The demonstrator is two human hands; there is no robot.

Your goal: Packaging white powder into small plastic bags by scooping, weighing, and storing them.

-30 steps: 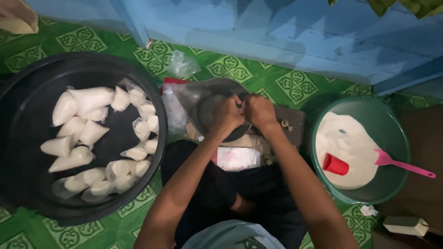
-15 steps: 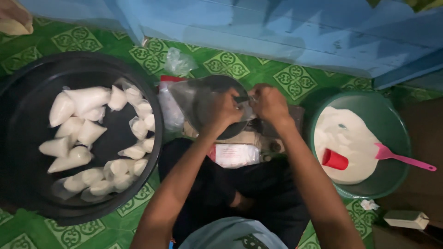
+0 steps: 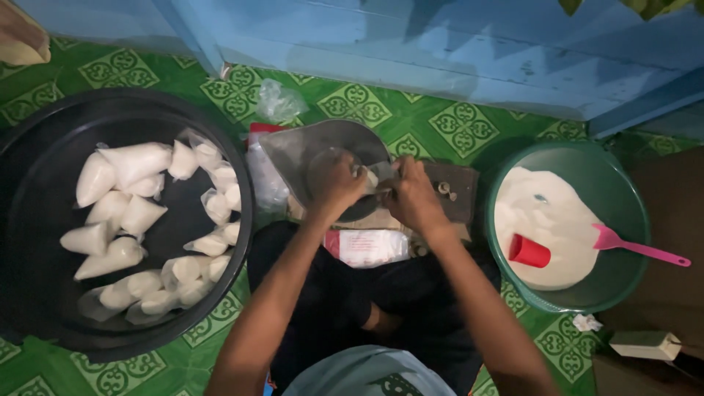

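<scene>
My left hand (image 3: 335,181) and my right hand (image 3: 413,196) meet over a grey metal scale pan (image 3: 293,150) in front of me. Both pinch the top of a small clear plastic bag (image 3: 369,176) that holds white powder. The bag is mostly hidden by my fingers. To my left a big black basin (image 3: 29,308) holds several filled, tied white bags (image 3: 125,220). To my right a green basin (image 3: 623,191) holds white flour, a red cup (image 3: 528,251) and a pink scoop (image 3: 636,247).
A stack of empty clear bags (image 3: 268,180) lies between the black basin and the scale. The floor is green patterned matting (image 3: 352,103), with a blue wooden wall (image 3: 440,44) behind. A small box (image 3: 645,345) lies at the lower right.
My hands have shifted slightly right and up over the scale pan, still working the top of the small bag. The view moved a little.
</scene>
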